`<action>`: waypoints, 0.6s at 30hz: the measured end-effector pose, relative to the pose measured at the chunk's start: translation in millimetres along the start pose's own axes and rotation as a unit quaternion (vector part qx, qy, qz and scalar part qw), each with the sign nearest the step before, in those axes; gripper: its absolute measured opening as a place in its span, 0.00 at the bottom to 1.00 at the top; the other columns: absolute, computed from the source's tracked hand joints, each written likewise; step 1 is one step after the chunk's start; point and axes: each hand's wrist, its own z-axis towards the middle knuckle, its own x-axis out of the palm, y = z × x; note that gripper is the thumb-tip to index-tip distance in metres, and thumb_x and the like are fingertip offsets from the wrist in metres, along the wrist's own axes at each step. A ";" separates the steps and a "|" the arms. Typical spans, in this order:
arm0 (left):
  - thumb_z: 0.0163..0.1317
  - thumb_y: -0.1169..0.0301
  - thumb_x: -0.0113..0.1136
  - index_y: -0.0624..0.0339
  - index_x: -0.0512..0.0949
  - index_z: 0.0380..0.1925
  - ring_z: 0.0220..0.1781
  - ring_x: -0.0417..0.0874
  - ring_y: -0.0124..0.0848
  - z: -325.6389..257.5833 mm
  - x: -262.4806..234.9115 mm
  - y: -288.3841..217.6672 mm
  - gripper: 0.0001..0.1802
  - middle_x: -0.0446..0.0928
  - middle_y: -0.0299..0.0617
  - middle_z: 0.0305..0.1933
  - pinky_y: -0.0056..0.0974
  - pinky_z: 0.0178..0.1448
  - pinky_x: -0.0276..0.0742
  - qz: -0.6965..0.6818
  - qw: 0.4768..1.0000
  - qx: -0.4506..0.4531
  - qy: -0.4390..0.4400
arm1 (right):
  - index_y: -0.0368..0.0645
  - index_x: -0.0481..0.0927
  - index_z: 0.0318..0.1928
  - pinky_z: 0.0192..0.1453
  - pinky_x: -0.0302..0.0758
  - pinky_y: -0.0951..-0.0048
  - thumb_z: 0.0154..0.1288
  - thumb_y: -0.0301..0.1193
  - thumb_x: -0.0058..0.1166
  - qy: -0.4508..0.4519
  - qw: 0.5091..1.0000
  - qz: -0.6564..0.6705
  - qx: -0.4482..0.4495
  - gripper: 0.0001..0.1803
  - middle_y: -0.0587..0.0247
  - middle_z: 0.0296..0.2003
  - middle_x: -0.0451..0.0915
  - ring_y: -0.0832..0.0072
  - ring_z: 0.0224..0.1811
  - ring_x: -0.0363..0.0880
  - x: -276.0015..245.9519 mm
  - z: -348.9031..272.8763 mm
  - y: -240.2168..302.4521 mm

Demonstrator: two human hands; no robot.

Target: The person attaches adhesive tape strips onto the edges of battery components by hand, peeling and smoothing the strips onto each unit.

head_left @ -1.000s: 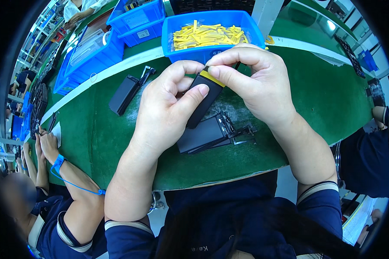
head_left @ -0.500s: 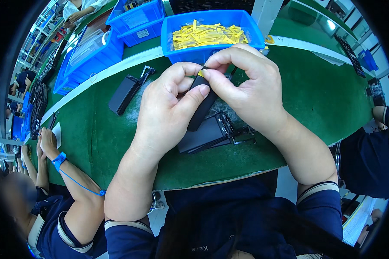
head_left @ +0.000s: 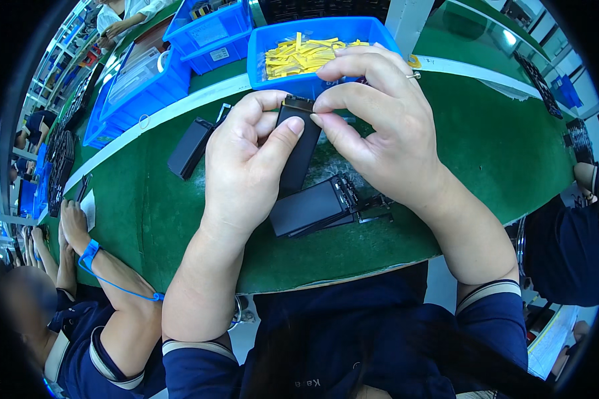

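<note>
Both hands hold one flat black rectangular battery [head_left: 298,149] upright above the green mat [head_left: 499,153]. My left hand [head_left: 246,166] grips its body, thumb across the front. My right hand [head_left: 379,126] pinches its top end with thumb and fingertips. Below them a stack of similar black batteries [head_left: 313,206] with small connector parts lies on the mat. Right behind the hands stands a blue bin [head_left: 263,50] of yellow strips [head_left: 306,53].
Another black battery [head_left: 190,146] lies on the mat to the left. Two more blue bins [head_left: 146,73] stand at the back left. A neighbouring person's forearm with a blue wrist strap [head_left: 90,253] rests at the lower left. Another person's dark sleeve [head_left: 566,246] is at right.
The yellow strip seen at the battery's top end is no longer visible. My fingertips have shifted along that top end while my left hand kept hold of the battery.
</note>
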 end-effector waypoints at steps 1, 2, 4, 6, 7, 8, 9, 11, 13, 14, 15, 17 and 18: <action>0.61 0.75 0.58 0.67 0.74 0.44 0.31 0.76 0.18 -0.5 0.5 0.8 0.12 0.82 0.39 0.30 0.25 0.35 0.72 0.008 1.000 0.010 -0.001 | 0.41 0.78 0.26 0.50 0.70 0.64 0.45 0.27 0.64 0.000 1.000 0.001 -0.001 0.08 0.58 0.38 0.76 0.60 0.45 0.74 -0.3 0.0 0.4; 0.60 0.74 0.58 0.67 0.74 0.44 0.31 0.77 0.18 -1.0 1.0 1.4 0.12 0.82 0.40 0.30 0.26 0.35 0.72 0.015 1.000 0.020 -0.001 | 0.41 0.78 0.27 0.50 0.71 0.64 0.46 0.27 0.64 0.003 0.998 0.038 0.047 0.08 0.58 0.37 0.77 0.60 0.45 0.75 -1.0 -0.2 0.9; 0.60 0.74 0.58 0.66 0.74 0.43 0.31 0.77 0.18 -1.9 2.0 1.8 0.12 0.82 0.40 0.30 0.26 0.35 0.72 0.041 0.999 0.030 -0.005 | 0.41 0.79 0.27 0.50 0.71 0.64 0.47 0.28 0.64 0.007 0.993 0.075 0.095 0.08 0.58 0.37 0.77 0.61 0.45 0.75 -1.2 -0.6 0.5; 0.60 0.74 0.58 0.66 0.74 0.43 0.31 0.77 0.18 -2.1 1.5 2.8 0.12 0.82 0.40 0.30 0.26 0.35 0.72 0.067 0.997 0.039 -0.008 | 0.40 0.79 0.27 0.49 0.72 0.65 0.48 0.28 0.65 0.034 0.978 0.128 0.163 0.08 0.58 0.36 0.79 0.62 0.44 0.77 0.1 -1.2 -2.1; 0.60 0.74 0.59 0.66 0.74 0.43 0.30 0.78 0.19 -2.0 0.5 4.1 0.12 0.82 0.41 0.30 0.26 0.34 0.72 0.082 0.996 0.044 -0.009 | 0.40 0.79 0.27 0.49 0.72 0.65 0.48 0.28 0.65 0.033 0.978 0.128 0.164 0.08 0.58 0.36 0.79 0.62 0.44 0.77 0.6 -1.4 -3.1; 0.60 0.74 0.59 0.66 0.75 0.43 0.30 0.78 0.19 -2.0 -0.2 4.6 0.12 0.83 0.41 0.30 0.27 0.34 0.73 0.096 0.994 0.050 -0.009 | 0.40 0.80 0.27 0.49 0.73 0.65 0.48 0.28 0.65 0.043 0.969 0.155 0.189 0.08 0.58 0.36 0.79 0.63 0.43 0.77 1.1 -1.6 -4.0; 0.60 0.74 0.59 0.66 0.75 0.43 0.30 0.78 0.19 -2.0 -0.2 4.5 0.12 0.83 0.41 0.30 0.27 0.34 0.73 0.096 0.994 0.050 -0.009 | 0.39 0.80 0.27 0.49 0.73 0.65 0.48 0.29 0.65 0.054 0.958 0.182 0.214 0.08 0.58 0.35 0.80 0.63 0.42 0.78 1.7 -1.8 -4.7; 0.60 0.74 0.58 0.65 0.74 0.43 0.30 0.78 0.20 -2.4 -0.1 3.7 0.11 0.82 0.40 0.29 0.26 0.33 0.72 0.102 0.994 0.048 -0.005 | 0.39 0.80 0.27 0.49 0.73 0.65 0.49 0.29 0.64 0.053 0.956 0.187 0.219 0.07 0.59 0.35 0.80 0.64 0.42 0.78 2.5 -1.4 -4.1; 0.60 0.74 0.57 0.65 0.74 0.42 0.29 0.78 0.20 -1.0 -0.3 3.7 0.11 0.81 0.40 0.29 0.26 0.32 0.72 0.081 0.996 0.040 -0.005 | 0.39 0.80 0.27 0.50 0.73 0.66 0.49 0.29 0.64 0.053 0.954 0.192 0.224 0.07 0.59 0.35 0.81 0.64 0.41 0.78 3.2 -1.7 -3.0; 0.61 0.74 0.57 0.65 0.74 0.42 0.28 0.78 0.20 -0.6 -0.5 3.6 0.10 0.81 0.39 0.28 0.26 0.32 0.71 0.061 0.998 0.031 -0.006 | 0.39 0.80 0.27 0.50 0.73 0.66 0.48 0.28 0.64 0.045 0.964 0.172 0.197 0.07 0.59 0.34 0.81 0.64 0.42 0.78 4.2 -2.6 -2.6; 0.61 0.74 0.57 0.65 0.74 0.42 0.28 0.78 0.20 -0.8 0.8 3.7 0.10 0.81 0.39 0.28 0.26 0.32 0.71 0.061 0.998 0.031 -0.006 | 0.39 0.80 0.27 0.50 0.72 0.66 0.48 0.28 0.64 0.037 0.973 0.151 0.170 0.07 0.59 0.34 0.81 0.64 0.42 0.78 5.2 -3.4 -2.3; 0.61 0.75 0.56 0.65 0.73 0.40 0.27 0.77 0.20 -1.4 4.9 4.2 0.09 0.80 0.38 0.28 0.26 0.30 0.70 0.016 0.999 0.022 -0.018 | 0.39 0.80 0.26 0.50 0.72 0.66 0.48 0.28 0.64 0.028 0.978 0.137 0.153 0.07 0.59 0.34 0.81 0.64 0.42 0.78 6.6 -3.7 -1.1; 0.61 0.75 0.56 0.65 0.73 0.40 0.27 0.77 0.20 -1.4 5.3 4.0 0.09 0.80 0.38 0.28 0.26 0.30 0.70 0.017 0.999 0.022 -0.019 | 0.39 0.79 0.26 0.50 0.72 0.66 0.48 0.27 0.64 0.018 0.983 0.122 0.136 0.07 0.59 0.33 0.81 0.63 0.42 0.78 6.9 -3.5 -0.9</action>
